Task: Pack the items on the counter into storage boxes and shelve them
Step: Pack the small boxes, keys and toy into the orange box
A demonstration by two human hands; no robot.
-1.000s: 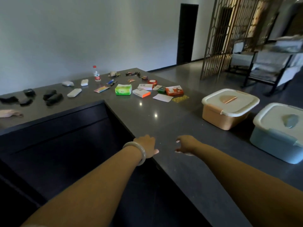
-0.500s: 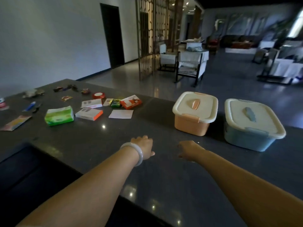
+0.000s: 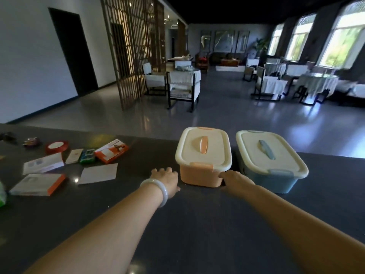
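From the head view, your left hand (image 3: 167, 179) rests on the dark bench (image 3: 197, 224), fingers loosely spread and holding nothing, just left of the orange storage box (image 3: 201, 175). Your right hand (image 3: 235, 179) touches that box's near right corner; its grip is hidden. The blue storage box (image 3: 276, 180) stands just beside, both lidded. Small packets (image 3: 110, 153) lie further left.

Dim room, bright windows (image 3: 339, 42) at upper right blown out, edges warped and softly blurred.

Print on the orange-edged boxes (image 3: 37, 184) is blurred; nothing legible.
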